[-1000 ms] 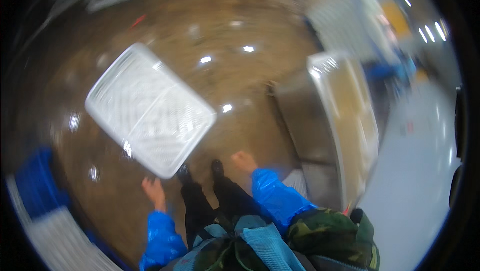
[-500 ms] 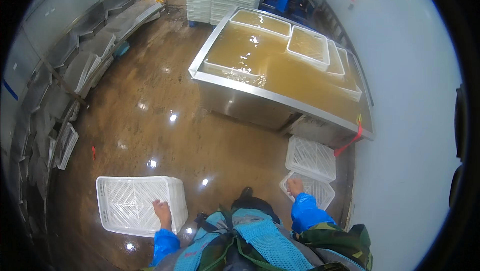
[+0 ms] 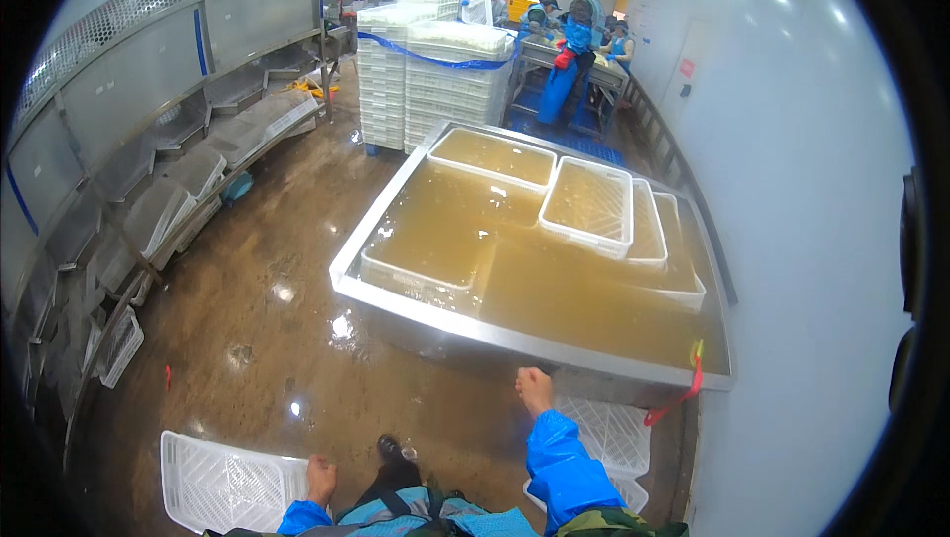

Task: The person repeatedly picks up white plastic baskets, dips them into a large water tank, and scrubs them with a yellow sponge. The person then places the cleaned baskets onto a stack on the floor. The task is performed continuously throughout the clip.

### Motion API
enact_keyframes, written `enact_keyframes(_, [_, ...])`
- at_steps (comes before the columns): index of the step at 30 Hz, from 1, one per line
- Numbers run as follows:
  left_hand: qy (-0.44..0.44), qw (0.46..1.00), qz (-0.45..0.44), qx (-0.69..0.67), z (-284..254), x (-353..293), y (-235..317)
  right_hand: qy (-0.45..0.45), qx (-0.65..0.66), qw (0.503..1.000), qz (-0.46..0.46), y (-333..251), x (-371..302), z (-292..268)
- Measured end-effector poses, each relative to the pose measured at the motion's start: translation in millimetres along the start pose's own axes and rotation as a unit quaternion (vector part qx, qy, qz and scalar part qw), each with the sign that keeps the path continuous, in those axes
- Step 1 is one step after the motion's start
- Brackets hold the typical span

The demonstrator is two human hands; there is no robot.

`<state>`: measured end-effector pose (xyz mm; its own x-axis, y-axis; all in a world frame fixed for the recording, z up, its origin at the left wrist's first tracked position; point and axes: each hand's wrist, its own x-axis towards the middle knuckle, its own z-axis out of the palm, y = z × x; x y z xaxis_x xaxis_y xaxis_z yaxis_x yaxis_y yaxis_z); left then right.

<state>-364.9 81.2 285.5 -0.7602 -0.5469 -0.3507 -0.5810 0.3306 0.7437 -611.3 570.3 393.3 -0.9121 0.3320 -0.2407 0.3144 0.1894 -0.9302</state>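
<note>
My left hand [image 3: 320, 481] hangs low with its fingers curled in, seemingly empty, beside the right edge of a white slotted plastic basket [image 3: 233, 483] on the wet floor. Whether it touches the rim is unclear. My right hand [image 3: 534, 390] is a loose fist, nothing visible in it, in front of the near side of a steel tank [image 3: 534, 339] full of cloudy brown water. White baskets [image 3: 591, 202] sit partly sunk along the tank's right and far sides, and another basket [image 3: 421, 285] lies submerged near its left edge. Below my right forearm, more white baskets [image 3: 604, 430] lie on the floor.
Tall stacks of white baskets [image 3: 455, 92], tied with a blue strap, stand behind the tank. A metal rack with chutes [image 3: 158, 161] lines the left wall. A red strap [image 3: 683, 396] hangs over the tank's near right corner. Several people [image 3: 584, 22] work at a far table.
My view has tilted up, showing more of the far room. My right hand has swung forward and inward to the tank's front. My left hand now appears at the basket's right edge.
</note>
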Motion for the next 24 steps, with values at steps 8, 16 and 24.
enact_keyframes(8, [-0.028,0.999,-0.005,0.031,70,91,40,0.039,-0.221,0.974,-0.034,17,193,92])
enact_keyframes(16, [-0.044,0.999,-0.011,-0.024,27,158,45,-0.093,-0.340,0.932,0.085,26,245,189])
enact_keyframes(24, [-0.093,0.995,0.019,-0.016,10,186,11,0.031,-0.362,0.928,0.087,47,271,210])
